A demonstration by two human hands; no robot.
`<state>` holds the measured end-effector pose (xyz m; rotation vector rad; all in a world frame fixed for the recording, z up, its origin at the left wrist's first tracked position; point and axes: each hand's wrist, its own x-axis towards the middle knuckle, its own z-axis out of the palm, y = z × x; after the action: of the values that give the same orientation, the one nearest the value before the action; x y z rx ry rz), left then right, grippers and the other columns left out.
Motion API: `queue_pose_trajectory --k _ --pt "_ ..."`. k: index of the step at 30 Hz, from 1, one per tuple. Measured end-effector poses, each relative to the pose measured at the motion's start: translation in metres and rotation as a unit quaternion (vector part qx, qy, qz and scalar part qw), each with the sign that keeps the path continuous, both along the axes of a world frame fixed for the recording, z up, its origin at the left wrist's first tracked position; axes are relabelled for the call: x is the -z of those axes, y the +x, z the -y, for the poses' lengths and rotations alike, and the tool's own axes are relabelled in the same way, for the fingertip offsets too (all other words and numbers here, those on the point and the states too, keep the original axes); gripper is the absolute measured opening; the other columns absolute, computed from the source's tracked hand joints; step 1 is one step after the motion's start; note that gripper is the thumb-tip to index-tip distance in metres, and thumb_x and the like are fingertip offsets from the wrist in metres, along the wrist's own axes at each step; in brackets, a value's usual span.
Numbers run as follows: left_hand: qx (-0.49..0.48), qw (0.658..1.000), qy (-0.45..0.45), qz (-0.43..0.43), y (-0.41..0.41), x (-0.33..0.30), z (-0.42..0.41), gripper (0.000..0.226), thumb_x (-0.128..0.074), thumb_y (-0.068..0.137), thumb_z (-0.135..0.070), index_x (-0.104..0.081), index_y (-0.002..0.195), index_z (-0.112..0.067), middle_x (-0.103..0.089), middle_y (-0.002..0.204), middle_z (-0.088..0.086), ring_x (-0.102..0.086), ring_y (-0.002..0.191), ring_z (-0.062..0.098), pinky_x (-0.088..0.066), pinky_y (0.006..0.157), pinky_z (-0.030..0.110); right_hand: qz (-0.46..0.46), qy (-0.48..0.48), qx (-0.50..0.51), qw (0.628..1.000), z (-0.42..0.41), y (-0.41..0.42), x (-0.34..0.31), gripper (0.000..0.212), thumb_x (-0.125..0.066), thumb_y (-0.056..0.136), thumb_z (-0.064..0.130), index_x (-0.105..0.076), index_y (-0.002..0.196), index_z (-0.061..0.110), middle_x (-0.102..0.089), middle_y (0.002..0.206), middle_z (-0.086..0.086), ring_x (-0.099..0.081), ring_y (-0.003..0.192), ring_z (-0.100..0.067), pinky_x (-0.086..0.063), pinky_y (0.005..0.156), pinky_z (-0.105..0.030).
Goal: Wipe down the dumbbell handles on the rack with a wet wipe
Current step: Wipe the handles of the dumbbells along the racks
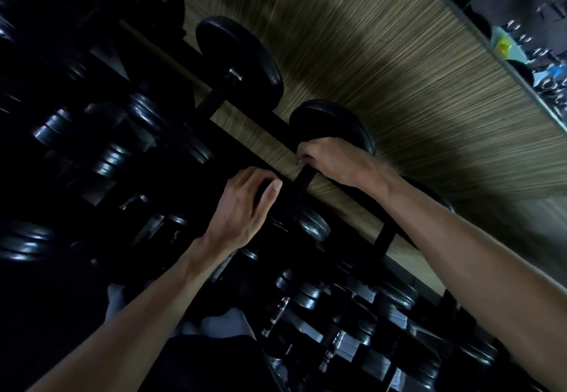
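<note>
Head view, tilted, dim. Rack (245,149) runs diagonally, upper left to lower right, dark bars against a striped wood wall (383,69). Top tier: dumbbell (334,129) with its far disc above the right hand (329,158); the fingers curl round the handle just below that disc, clenched on it. A second dumbbell (242,54) sits up-left on the same tier, well apart from both hands. Left hand (245,204) rests on the near end of the same dumbbell, fingers (260,178) bent over a dark part; cannot tell whether they grasp it. Wipe not made out; too dark. Lower tiers crowded with more dumbbells (310,295), chrome handles glinting. Mirror (527,39) at upper right
</note>
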<state>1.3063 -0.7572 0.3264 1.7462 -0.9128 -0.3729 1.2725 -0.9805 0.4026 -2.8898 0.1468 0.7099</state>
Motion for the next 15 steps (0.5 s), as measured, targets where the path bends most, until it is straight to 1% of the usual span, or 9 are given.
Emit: queue_pose_trajectory --k 2,3,5,7,9,10,12,13,15 --pt "-0.008 1.000 -0.004 -0.008 -0.001 0.002 -0.001 0.038 -0.041 0.106 -0.039 -0.066 0.107 -0.011 -0.066 0.099 -0.007 -0.062 0.097 0.010 -0.052 0.090 0.041 -0.013 0.000 -0.001 1.000 -0.001 -0.002 0.001 0.011 -0.055 0.099 0.015 -0.064 0.105 0.012 -0.070 0.099 -0.005 -0.066 0.091 -0.021 -0.052 0.080 -0.040" --pt "-0.013 1.000 -0.006 -0.013 -0.001 0.002 -0.001 0.038 -0.041 0.105 -0.040 -0.066 0.107 -0.011 -0.066 0.100 -0.007 -0.061 0.098 0.009 -0.052 0.091 0.041 -0.014 0.016 0.014 1.000 -0.003 -0.002 -0.002 0.012 -0.055 0.100 0.017 -0.064 0.105 0.013 -0.070 0.098 -0.002 -0.066 0.091 -0.018 -0.052 0.080 -0.036" --pt "-0.023 0.999 -0.008 -0.023 -0.003 0.002 -0.001 0.040 -0.041 0.105 -0.042 -0.066 0.108 -0.011 -0.066 0.103 -0.006 -0.061 0.101 0.009 -0.051 0.093 0.042 -0.033 0.078 0.047 0.995 -0.012 -0.001 -0.007 0.011 -0.055 0.100 0.021 -0.065 0.104 0.018 -0.068 0.094 0.009 -0.065 0.089 -0.007 -0.050 0.079 -0.023" --pt "-0.031 0.999 -0.005 -0.032 -0.005 0.003 -0.002 0.042 -0.040 0.105 -0.044 -0.066 0.110 -0.012 -0.066 0.107 -0.006 -0.060 0.105 0.009 -0.051 0.095 0.044 -0.075 0.139 0.052 0.986 -0.021 -0.001 -0.007 0.011 -0.056 0.100 0.022 -0.066 0.105 0.022 -0.066 0.091 0.019 -0.063 0.087 0.003 -0.046 0.077 -0.012" --pt "-0.031 0.999 -0.005 -0.035 -0.005 0.005 -0.002 0.042 -0.039 0.105 -0.044 -0.065 0.113 -0.013 -0.065 0.110 -0.006 -0.058 0.108 0.008 -0.050 0.096 0.044 -0.084 0.154 0.046 0.983 -0.019 0.003 -0.009 0.012 -0.056 0.100 0.024 -0.066 0.107 0.022 -0.068 0.096 0.017 -0.064 0.090 0.003 -0.048 0.079 -0.013" --pt "-0.028 0.999 -0.002 -0.036 -0.004 0.005 -0.002 0.042 -0.039 0.105 -0.045 -0.065 0.114 -0.013 -0.065 0.111 -0.006 -0.058 0.109 0.008 -0.050 0.097 0.044 -0.067 0.145 0.049 0.986 -0.014 0.006 -0.010 0.014 -0.056 0.100 0.025 -0.066 0.109 0.021 -0.068 0.100 0.014 -0.064 0.092 0.000 -0.050 0.081 -0.016" --pt "-0.026 0.999 0.006 -0.033 -0.004 0.007 -0.002 0.044 -0.037 0.105 -0.047 -0.064 0.115 -0.013 -0.065 0.111 -0.006 -0.058 0.109 0.008 -0.050 0.097 0.042 -0.025 0.088 0.055 0.994 -0.001 0.012 -0.010 0.016 -0.054 0.101 0.023 -0.065 0.111 0.017 -0.069 0.104 0.004 -0.065 0.095 -0.010 -0.053 0.083 -0.029" --pt "-0.027 0.999 0.008 -0.031 -0.004 0.008 -0.002 0.045 -0.036 0.105 -0.047 -0.064 0.115 -0.013 -0.065 0.111 -0.006 -0.058 0.108 0.009 -0.050 0.097 0.042 -0.023 0.047 0.038 0.998 0.002 0.012 -0.010 0.016 -0.053 0.101 0.021 -0.064 0.111 0.015 -0.070 0.104 -0.002 -0.066 0.095 -0.016 -0.053 0.082 -0.034" --pt "-0.026 0.999 0.013 -0.022 -0.004 0.007 -0.002 0.048 -0.034 0.106 -0.049 -0.065 0.115 -0.013 -0.065 0.110 -0.004 -0.059 0.107 0.009 -0.049 0.097 0.041 -0.034 -0.026 -0.024 0.999 -0.001 0.008 -0.004 0.016 -0.053 0.099 0.012 -0.061 0.112 0.012 -0.069 0.102 -0.008 -0.068 0.093 -0.023 -0.053 0.078 -0.036"
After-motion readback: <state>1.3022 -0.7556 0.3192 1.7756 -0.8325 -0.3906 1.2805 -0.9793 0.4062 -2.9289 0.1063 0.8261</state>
